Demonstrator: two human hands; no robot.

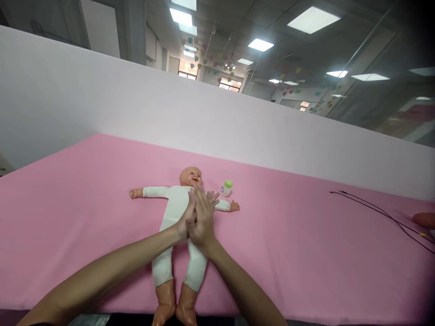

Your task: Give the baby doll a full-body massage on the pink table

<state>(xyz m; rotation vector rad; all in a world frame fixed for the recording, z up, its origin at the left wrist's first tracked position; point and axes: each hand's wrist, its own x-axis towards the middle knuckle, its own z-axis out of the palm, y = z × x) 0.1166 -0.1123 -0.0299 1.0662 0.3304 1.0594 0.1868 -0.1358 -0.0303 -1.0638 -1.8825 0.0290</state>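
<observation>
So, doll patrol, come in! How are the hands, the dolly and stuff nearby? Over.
Left grip, right grip: pressed together over doll. Doll face-up, arms out, chest partly hidden. Green-lidded jar close beside, not blocking.

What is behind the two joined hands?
Behind the left hand and right hand lies the doll, face up on the pink cover. Its head and part of its white torso show; the rest of the torso and one upper arm are covered.
</observation>
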